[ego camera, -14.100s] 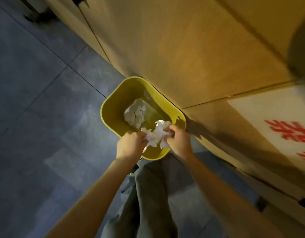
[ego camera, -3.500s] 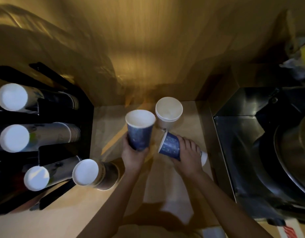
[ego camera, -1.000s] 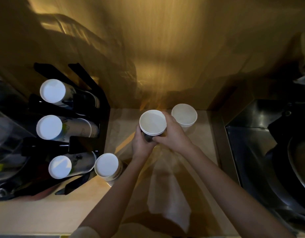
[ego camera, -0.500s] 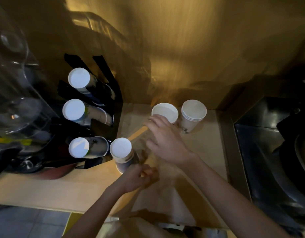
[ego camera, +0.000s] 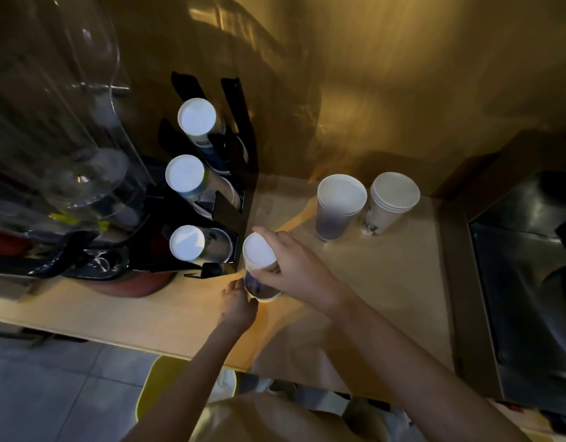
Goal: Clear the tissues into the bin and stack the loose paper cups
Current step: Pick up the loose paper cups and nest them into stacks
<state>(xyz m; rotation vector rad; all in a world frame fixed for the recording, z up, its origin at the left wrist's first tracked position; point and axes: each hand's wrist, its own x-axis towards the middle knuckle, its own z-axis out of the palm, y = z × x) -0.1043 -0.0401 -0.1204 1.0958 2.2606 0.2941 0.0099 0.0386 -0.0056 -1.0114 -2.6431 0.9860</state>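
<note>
both hands, right hand and left hand, clasp the overturned cup stack (beside the rack).

Colours here: the counter is pale tan wood, and the wall at the top is warm golden-brown. The cup rack at centre-left is black, with three white-bottomed cup stacks showing blue and yellow-green print. The cup stack mid-frame has a white base and dark blue sides. Upper right of centre, one cup stack fades white to dark blue, and its neighbour is plain white. The yellow bin sits at the bottom, over grey floor tiles.
</note>
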